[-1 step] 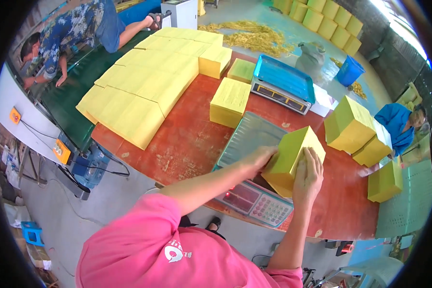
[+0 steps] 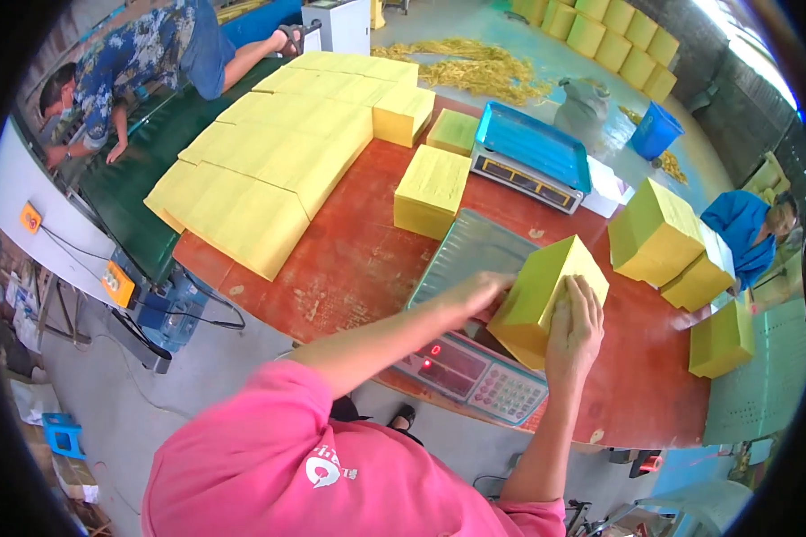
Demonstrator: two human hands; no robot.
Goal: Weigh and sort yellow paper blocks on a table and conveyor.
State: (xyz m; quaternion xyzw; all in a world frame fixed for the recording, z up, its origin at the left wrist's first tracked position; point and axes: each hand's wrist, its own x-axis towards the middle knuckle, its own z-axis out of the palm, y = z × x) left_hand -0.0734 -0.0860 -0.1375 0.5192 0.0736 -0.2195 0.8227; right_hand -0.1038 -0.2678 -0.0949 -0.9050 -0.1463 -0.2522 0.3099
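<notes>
Between my two hands a yellow block of stacked paper sheets (image 2: 537, 291) is tilted over the right part of a scale (image 2: 464, 255) with a ribbed metal plate. My right hand (image 2: 576, 327) grips the block's right side, fingers together and pressed along its face. At the block's lower left edge is my left hand (image 2: 485, 294), fingers curled and partly hidden. In front of the plate, the scale's keypad panel (image 2: 501, 394) shows red lit digits. Beyond the plate stands another yellow block (image 2: 432, 183).
Rows of yellow blocks (image 2: 269, 143) cover the red table's (image 2: 331, 286) left side. A blue-trayed scale (image 2: 533, 148) stands at the back. More blocks (image 2: 654, 233) sit at right near a person in blue (image 2: 739, 237). Another person (image 2: 139, 67) leans over a green conveyor belt (image 2: 143, 192).
My left forearm has shifted slightly up and left, and more of the scale's red display shows. The yellow block stays between my hands.
</notes>
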